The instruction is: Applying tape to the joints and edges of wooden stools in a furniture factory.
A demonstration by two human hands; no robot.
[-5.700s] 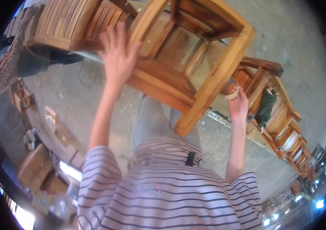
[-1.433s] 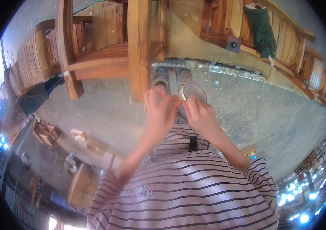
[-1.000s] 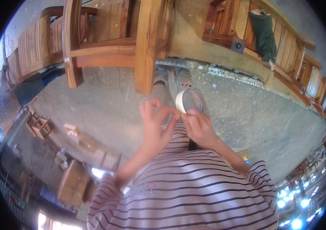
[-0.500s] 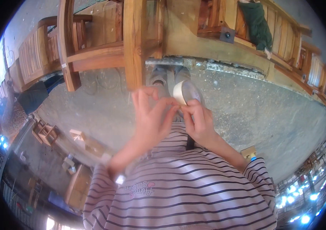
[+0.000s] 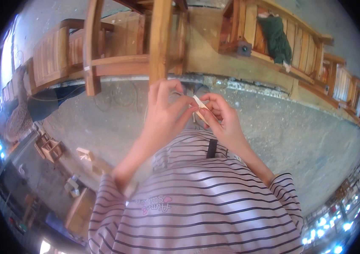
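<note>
Close in front of me, my right hand (image 5: pixel 228 120) is closed around a roll of pale masking tape (image 5: pixel 201 105), which now shows as a narrow edge. My left hand (image 5: pixel 163 106) meets it from the other side. Its thumb and forefinger pinch together at the edge of the roll, while the other fingers curl loosely above. Whether a loose end of tape lies between those fingertips is too small to make out. Just beyond my left hand rises the leg of a wooden furniture frame (image 5: pixel 160 46). My shoes are partly hidden behind the hands.
A slatted wooden bench (image 5: pixel 298 46) with a dark green cloth (image 5: pixel 276 39) on it stands at the far right. More slatted furniture (image 5: pixel 50 59) is at the far left. Small wooden pieces (image 5: pixel 49 148) lie on the concrete floor (image 5: pixel 286 131) at the left. Someone in patterned clothing (image 5: pixel 20 120) appears at the left rim.
The tape roll has turned from showing its round opening to showing its edge, and my right fingers have wrapped further round it. Both hands have risen slightly in view; the furniture has shifted in view.
</note>
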